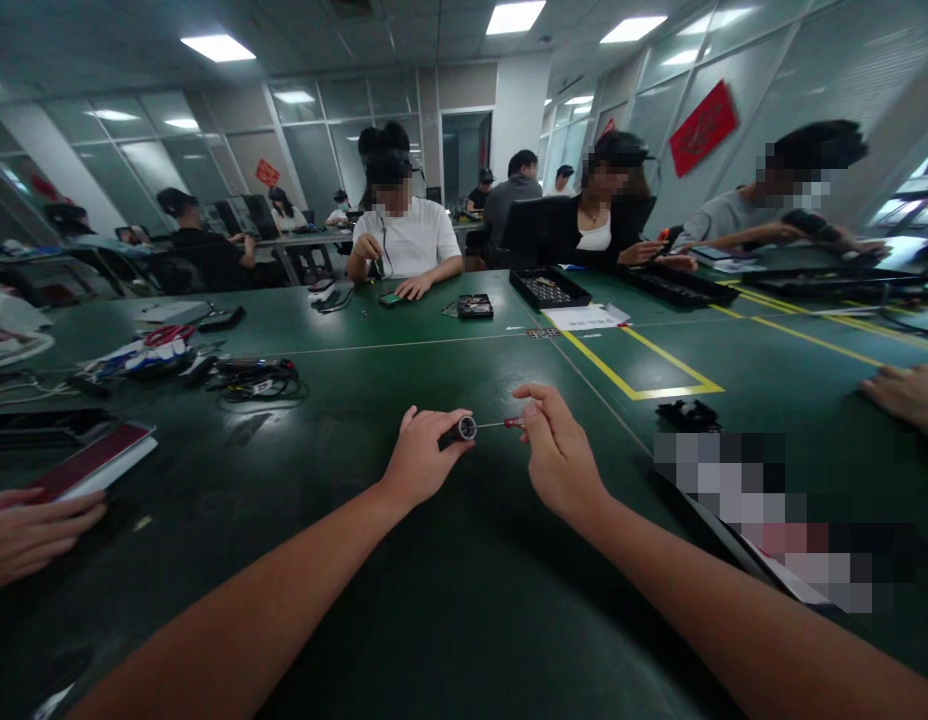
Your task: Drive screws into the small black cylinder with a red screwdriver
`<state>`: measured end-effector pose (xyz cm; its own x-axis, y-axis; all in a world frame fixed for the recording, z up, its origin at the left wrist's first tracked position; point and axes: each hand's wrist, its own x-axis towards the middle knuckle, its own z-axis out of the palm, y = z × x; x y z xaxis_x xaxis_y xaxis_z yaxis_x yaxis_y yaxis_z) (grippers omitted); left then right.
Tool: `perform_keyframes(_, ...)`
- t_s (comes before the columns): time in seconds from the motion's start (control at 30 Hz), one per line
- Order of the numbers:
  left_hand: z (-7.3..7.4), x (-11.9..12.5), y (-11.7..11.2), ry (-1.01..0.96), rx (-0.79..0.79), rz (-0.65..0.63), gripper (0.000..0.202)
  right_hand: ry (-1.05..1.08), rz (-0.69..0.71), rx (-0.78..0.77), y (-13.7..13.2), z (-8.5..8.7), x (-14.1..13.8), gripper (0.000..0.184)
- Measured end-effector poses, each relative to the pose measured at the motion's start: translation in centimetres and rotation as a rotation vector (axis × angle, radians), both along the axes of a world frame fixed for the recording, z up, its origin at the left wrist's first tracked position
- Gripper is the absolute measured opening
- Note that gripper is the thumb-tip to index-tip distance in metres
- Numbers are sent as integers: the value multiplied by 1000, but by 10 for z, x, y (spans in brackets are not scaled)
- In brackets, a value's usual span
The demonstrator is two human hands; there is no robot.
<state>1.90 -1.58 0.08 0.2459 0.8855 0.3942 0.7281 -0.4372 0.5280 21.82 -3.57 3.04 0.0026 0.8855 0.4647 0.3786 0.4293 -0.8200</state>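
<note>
In the middle of the head view, my left hand (420,458) is closed around a short black cylinder (466,429). Its round, silvery-rimmed end faces me, with details inside too small to make out. My right hand (558,450) pinches a small screwdriver (513,424) by its red handle. The thin shaft points left, and its tip meets the side of the cylinder near the rim; whether it sits in a screw I cannot tell. Both hands are raised above the green table (449,600).
Bundled cables (258,380) lie to the left, near a dark red box (96,460) by another person's hand (40,535). A black part (689,415) lies right, below yellow tape (678,392). Black trays (550,288) and seated co-workers line the far side. Another hand (906,400) rests at far right.
</note>
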Motion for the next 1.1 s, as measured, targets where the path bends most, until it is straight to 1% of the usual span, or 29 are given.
perform_keyframes(0.1, 0, 0, 0, -1, 2, 5, 35, 129, -1, 11, 2, -2, -1, 17)
perform_keyframes(0.17, 1, 0, -1, 1, 20, -12, 35, 220, -8, -8, 7, -3, -2, 16)
perform_keyframes(0.27, 3, 0, -3, 34, 85, -55, 35, 373, -19, -122, 15, -5, -1, 24)
perform_keyframes(0.33, 6, -1, -3, 68, 113, -60, 36, 520, -51, -225, 21, -7, -1, 28)
perform_keyframes(0.4, 7, -2, -2, 90, 99, -49, 36, 574, -105, -231, 24, -10, 0, 28)
perform_keyframes(0.47, 7, -4, -1, 96, 72, -40, 36, 540, -124, -209, 25, -13, 0, 27)
perform_keyframes(0.57, 4, -4, 1, 92, 58, -39, 35, 470, -91, -176, 22, -13, -1, 26)
perform_keyframes(0.7, 4, -2, 1, 42, 34, -36, 36, 412, -58, -137, 18, -10, -4, 26)
perform_keyframes(0.87, 5, -1, 0, -26, 39, -87, 38, 340, -32, -122, 17, -7, -4, 27)
perform_keyframes(1.0, 4, -1, -1, -60, 7, -62, 38, 290, 20, -112, 13, -2, -3, 25)
perform_keyframes(1.1, 3, -2, -1, -72, 3, -49, 37, 298, 60, -115, 9, 1, -2, 25)
